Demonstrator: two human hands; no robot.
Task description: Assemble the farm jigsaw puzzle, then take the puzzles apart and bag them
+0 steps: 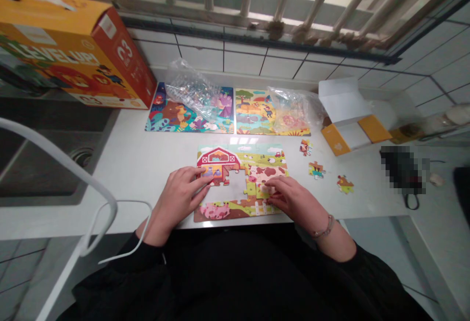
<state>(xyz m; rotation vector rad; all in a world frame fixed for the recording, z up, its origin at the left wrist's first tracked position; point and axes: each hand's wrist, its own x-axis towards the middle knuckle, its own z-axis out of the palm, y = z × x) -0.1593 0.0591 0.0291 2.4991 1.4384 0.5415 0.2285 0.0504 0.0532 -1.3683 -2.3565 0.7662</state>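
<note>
A farm jigsaw puzzle (270,160) with a red barn and a brown-and-white cow lies on the white counter. There is a gap in its middle, where the counter shows through. My left hand (180,194) rests with fingers stretched over the puzzle's left edge, touching the barn part and holding nothing. Below the cow, the fingers of my right hand (293,197) are bent together on a yellow-green puzzle piece (261,192), which they partly hide. Right of the puzzle lie three loose bits: one puzzle piece (316,169), another piece (345,184) and a brown-and-white cluster (306,148).
Behind are two picture puzzles, a dark blue one (165,120) and a yellow one (253,124), with clear plastic bags (194,88) on top. An orange box (73,51) stands back left by the sink (55,164). An opened small box (348,125) and a white cable (106,188) flank the work.
</note>
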